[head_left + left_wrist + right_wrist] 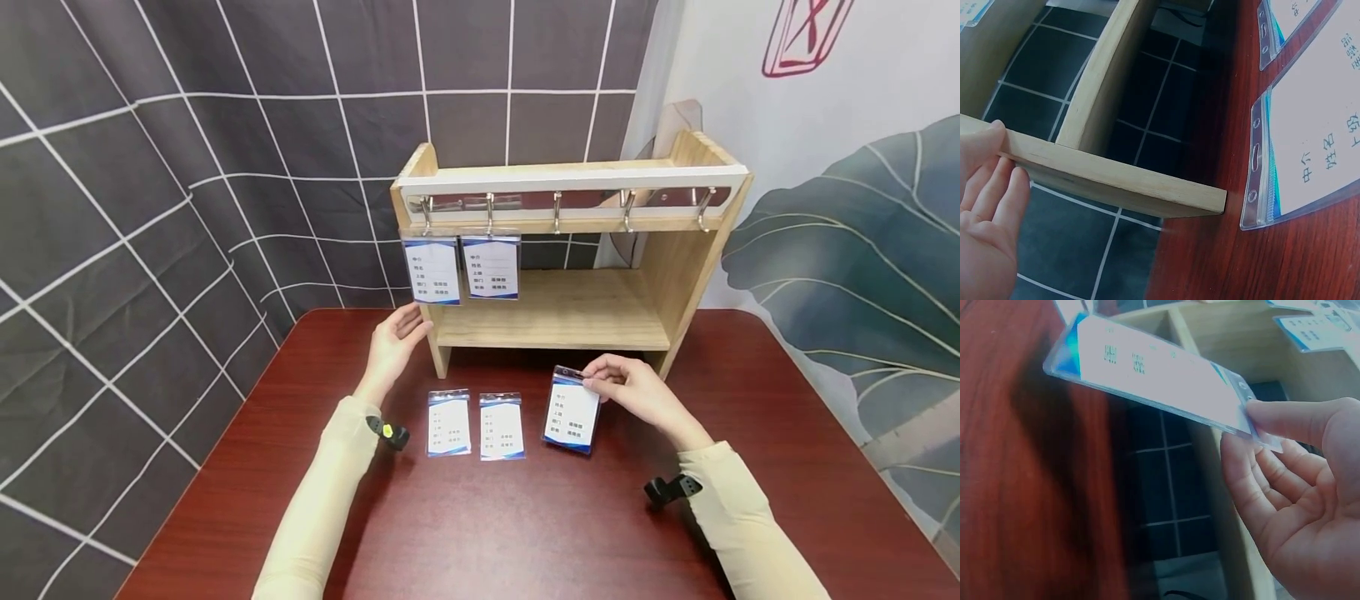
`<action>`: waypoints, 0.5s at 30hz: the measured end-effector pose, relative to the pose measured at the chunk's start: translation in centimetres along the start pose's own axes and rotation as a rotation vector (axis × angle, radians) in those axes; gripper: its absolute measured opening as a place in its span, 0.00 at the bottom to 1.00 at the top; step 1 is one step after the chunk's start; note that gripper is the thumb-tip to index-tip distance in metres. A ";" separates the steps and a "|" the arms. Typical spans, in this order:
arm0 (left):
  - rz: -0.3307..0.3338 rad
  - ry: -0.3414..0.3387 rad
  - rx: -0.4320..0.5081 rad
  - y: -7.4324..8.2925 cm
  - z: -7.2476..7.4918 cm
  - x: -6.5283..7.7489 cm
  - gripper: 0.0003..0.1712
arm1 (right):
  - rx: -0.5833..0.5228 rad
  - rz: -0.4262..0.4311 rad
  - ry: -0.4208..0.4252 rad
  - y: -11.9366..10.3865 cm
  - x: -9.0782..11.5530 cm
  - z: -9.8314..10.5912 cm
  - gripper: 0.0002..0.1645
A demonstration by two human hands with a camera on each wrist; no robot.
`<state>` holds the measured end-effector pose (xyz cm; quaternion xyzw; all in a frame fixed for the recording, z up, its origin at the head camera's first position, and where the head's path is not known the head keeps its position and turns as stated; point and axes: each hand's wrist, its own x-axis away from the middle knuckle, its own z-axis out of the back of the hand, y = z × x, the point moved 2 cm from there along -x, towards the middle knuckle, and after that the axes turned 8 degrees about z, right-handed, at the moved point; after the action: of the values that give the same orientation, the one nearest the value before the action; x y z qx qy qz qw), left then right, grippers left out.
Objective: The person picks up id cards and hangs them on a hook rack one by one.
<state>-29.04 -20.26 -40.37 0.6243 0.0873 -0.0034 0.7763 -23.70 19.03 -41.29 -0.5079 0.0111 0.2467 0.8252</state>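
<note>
My right hand pinches a badge holder by its top edge, thumb on the printed face and fingers behind. In the right wrist view this badge holder is tilted above the table. My left hand holds the front edge of the left side panel of a wooden shelf, thumb and fingers on either side. Two similar badge holders, one left and one right, hang from the shelf's two leftmost hooks. Two more, one left and one right, lie flat on the table.
The wooden shelf stands at the back of the dark red table. Along its white rail, three hooks to the right, including the middle hook, carry no badge. A dark tiled-pattern curtain hangs behind and to the left.
</note>
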 end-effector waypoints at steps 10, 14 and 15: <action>-0.011 -0.009 0.002 -0.2 0.1 -0.1 0.31 | 0.063 0.054 0.035 -3.3 -1.0 1.8 0.10; -0.011 -0.012 0.002 -0.2 0.1 -0.1 0.31 | 0.082 0.083 0.050 -5.2 -1.4 2.5 0.09; -0.010 -0.009 0.003 -0.2 0.1 -0.1 0.31 | 0.092 0.092 0.056 -5.8 -1.5 2.7 0.09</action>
<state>-29.17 -20.41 -40.56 0.6250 0.0867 -0.0103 0.7758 -23.18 18.61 -34.81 -0.4752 0.0688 0.2695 0.8348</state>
